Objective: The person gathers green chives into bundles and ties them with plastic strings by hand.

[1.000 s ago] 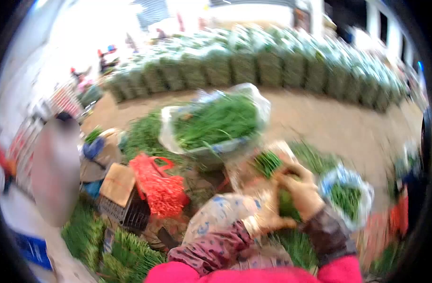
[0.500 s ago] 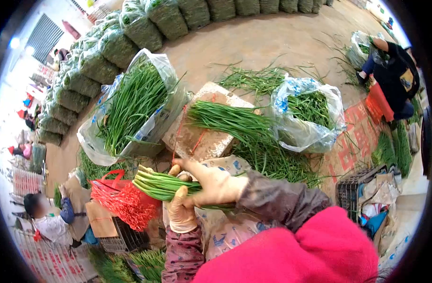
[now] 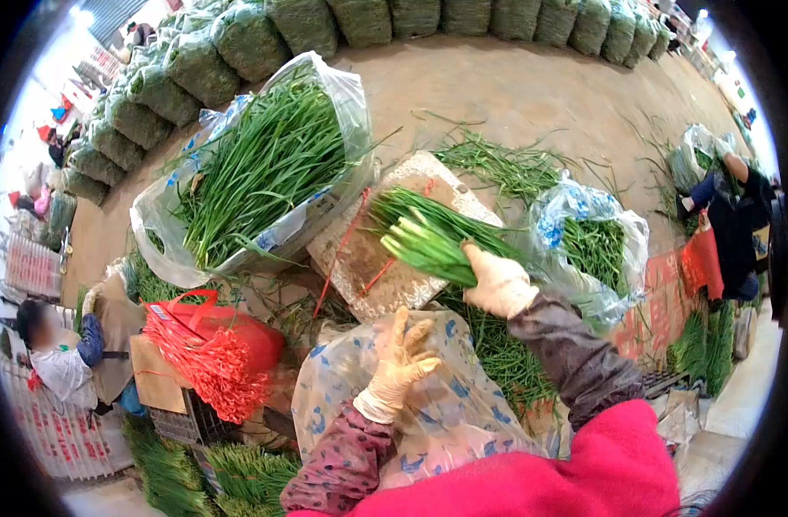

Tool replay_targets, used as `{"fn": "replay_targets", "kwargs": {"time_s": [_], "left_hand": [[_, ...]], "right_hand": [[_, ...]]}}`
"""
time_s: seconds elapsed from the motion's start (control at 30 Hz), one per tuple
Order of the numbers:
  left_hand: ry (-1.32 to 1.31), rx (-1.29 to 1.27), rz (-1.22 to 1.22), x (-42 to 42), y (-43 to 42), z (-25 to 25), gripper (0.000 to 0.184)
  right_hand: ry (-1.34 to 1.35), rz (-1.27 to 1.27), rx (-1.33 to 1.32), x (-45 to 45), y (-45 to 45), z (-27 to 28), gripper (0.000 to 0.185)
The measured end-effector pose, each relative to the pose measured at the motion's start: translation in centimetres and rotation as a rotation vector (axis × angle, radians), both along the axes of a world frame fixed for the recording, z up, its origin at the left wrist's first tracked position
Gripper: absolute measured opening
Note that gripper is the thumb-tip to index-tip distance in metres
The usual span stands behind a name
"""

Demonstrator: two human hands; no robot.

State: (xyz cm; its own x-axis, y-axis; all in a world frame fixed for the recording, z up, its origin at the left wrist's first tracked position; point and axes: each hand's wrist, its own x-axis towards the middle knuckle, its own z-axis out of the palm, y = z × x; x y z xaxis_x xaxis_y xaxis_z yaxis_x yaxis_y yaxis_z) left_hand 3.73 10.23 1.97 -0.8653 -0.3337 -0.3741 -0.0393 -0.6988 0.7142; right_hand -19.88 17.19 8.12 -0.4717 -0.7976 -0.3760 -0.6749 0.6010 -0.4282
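My right hand (image 3: 500,283), in a pale glove, grips a bundle of green stalks (image 3: 424,250) with its pale ends pointing left. This bundle is over the right part of a worn board (image 3: 338,258), beside more long green stalks (image 3: 420,205) lying there. Gloved too, my left hand (image 3: 397,366) is empty with its fingers spread, above the patterned plastic sheet (image 3: 471,388) on my lap. Red ties (image 3: 329,254) lie across the board.
A large plastic bag of greens (image 3: 273,164) stands left of the board, a smaller bag (image 3: 596,250) right. Red strips (image 3: 209,353) hang over a red bag at left. One person (image 3: 62,353) sits at left, another (image 3: 738,215) at right. Packed sacks (image 3: 299,30) line the back.
The bundle, earlier between both hands near my lap, has moved forward and right in my right hand. My left hand has let go and opened. The view has shifted slightly.
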Motion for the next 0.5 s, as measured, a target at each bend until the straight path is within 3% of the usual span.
{"fn": "replay_targets", "kwargs": {"time_s": [0.23,0.27,0.3,0.37,0.4,0.43,0.5], "left_hand": [[0.138,0.264,-0.055,-0.5,-2.1,-1.2,0.099],[0.157,0.243,-0.078,-0.6,-2.3,-1.4,0.097],[0.156,0.246,-0.063,-0.8,-2.5,-1.6,0.097],[0.305,0.435,-0.126,-1.1,-3.0,-2.0,0.097],[0.311,0.464,-0.166,-1.4,-3.1,-2.0,0.100],[0.316,0.490,-0.187,-1.6,-3.2,-1.9,0.098],[0.335,0.536,-0.224,-2.1,-3.2,-1.8,0.097]], "right_hand": [[0.234,0.083,0.028,-6.2,-9.8,-6.1,0.065],[0.236,0.097,0.043,-6.3,-11.0,-6.4,0.077],[0.234,0.112,0.046,-6.3,-11.7,-7.3,0.077],[0.403,0.131,-0.004,-5.5,-13.3,-10.9,0.092],[0.262,0.103,-0.040,-5.8,-13.6,-14.7,0.105],[0.403,0.047,0.082,-3.7,-13.8,-14.1,0.114],[0.334,0.003,0.136,-3.5,-13.9,-14.7,0.120]]}}
